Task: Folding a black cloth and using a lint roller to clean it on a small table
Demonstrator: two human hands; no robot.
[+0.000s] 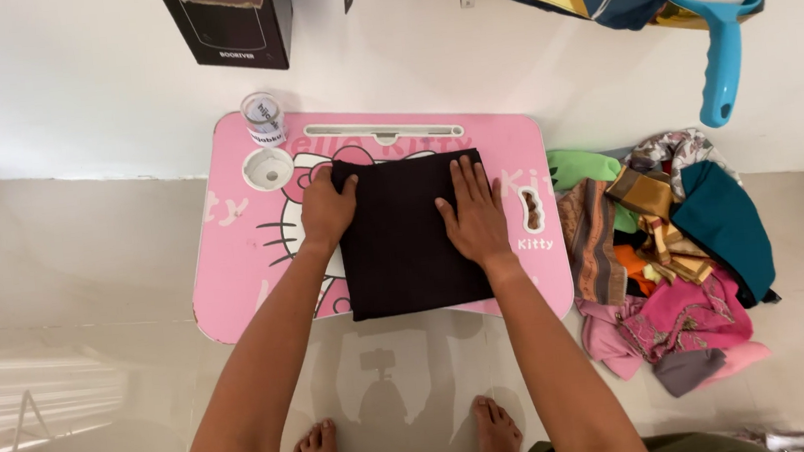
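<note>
Head view, looking straight down. A small pink tabletop (pixel 233 289) stands on a pale tiled floor (pixel 67 275), against a white wall.

A dark folded cloth (pixel 411 254) lies flat in the middle of the tabletop, roughly rectangular, its near edge reaching the tabletop's front rim.

Left hand (pixel 326 209): palm down, pressing on the upper left corner of the cloth, partly on the pink surface. Fingers bent slightly and close together, nothing gripped.

Right hand (pixel 474 212): palm down, flat on the right part of the cloth. Fingers straight and spread, nothing gripped.

A small clear jar (pixel 264 118) stands at the tabletop's far left corner, just behind a round cup hole (pixel 268 170).

On the floor to the right, touching the tabletop's edge: a pile of mixed coloured cloths (pixel 666 251), green, teal, orange, pink, brown.

Further back: a dark box (pixel 234 23) against the wall and a blue-handled lint roller (pixel 720 43).

Bare feet (pixel 402 444) visible below the tabletop.
</note>
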